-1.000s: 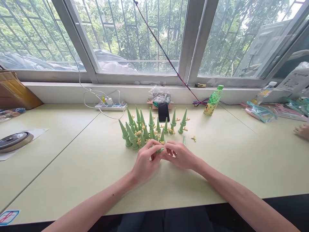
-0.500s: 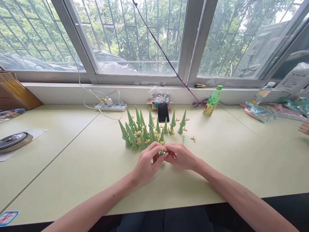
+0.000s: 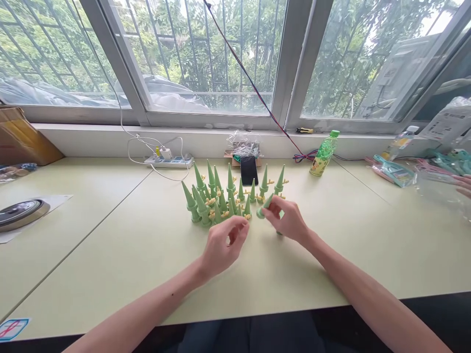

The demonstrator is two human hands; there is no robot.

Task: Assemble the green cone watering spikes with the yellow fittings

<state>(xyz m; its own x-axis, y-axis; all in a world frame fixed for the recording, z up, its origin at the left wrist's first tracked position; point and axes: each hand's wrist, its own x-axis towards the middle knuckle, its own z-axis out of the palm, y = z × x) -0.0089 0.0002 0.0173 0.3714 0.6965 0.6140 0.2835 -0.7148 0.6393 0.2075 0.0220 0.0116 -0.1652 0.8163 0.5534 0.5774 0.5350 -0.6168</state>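
My right hand (image 3: 289, 221) pinches a small green cone-shaped piece (image 3: 265, 206), tilted and lifted near the right side of a group. Beneath that hand, part of another green piece (image 3: 279, 233) shows; the rest is covered. My left hand (image 3: 224, 245) hovers in front of the group, thumb and fingertips pressed together, with nothing visible between them. Several green cones (image 3: 201, 208) stand upright close together, many with small yellow tap-like pieces (image 3: 210, 201) at their sides.
Behind the cones lie a black phone (image 3: 249, 170) and crumpled clear plastic (image 3: 243, 142). A power strip (image 3: 169, 162) with white cables is at back left, a green-capped bottle (image 3: 324, 153) at back right. Another person's hand (image 3: 464, 185) appears at the right edge.
My hands have come apart. My right hand has moved up and away with a green cone, while my left stays nearly in place. The other person's hand at the right edge has moved.
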